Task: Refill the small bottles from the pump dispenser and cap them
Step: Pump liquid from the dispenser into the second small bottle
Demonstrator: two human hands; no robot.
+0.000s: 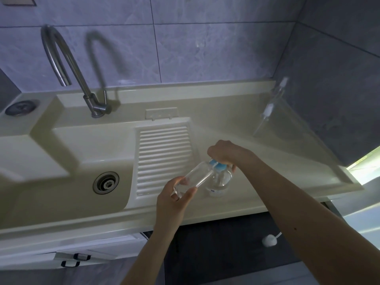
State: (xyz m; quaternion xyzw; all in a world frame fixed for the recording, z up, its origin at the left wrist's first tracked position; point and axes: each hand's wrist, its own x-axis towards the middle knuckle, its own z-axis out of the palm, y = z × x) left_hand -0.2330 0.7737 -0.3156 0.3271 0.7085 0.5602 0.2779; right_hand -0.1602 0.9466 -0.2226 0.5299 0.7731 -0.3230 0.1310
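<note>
Clear plastic shows in your left hand (176, 194): you hold a small bottle (193, 177) tilted, its base gripped between thumb and curled fingers (190, 192), its open mouth raised up toward the blue pump head (218, 166). Your right hand (223, 151) sits on top of that pump head with its fingers curled down over it. The dispenser (220, 182) stands upright on the cream table (267, 161), just to the right of the ribbed drainboard (164, 155), and its clear body touches or nearly touches the bottle's side. Left of the drainboard lies the sink basin (72, 161) with a metal drain (106, 183), and a curved steel tap (61, 58) rises behind it. Far back on the right, against the grey wall, a second clear bottle (269, 112) with a white spray top leans, blurred.
</note>
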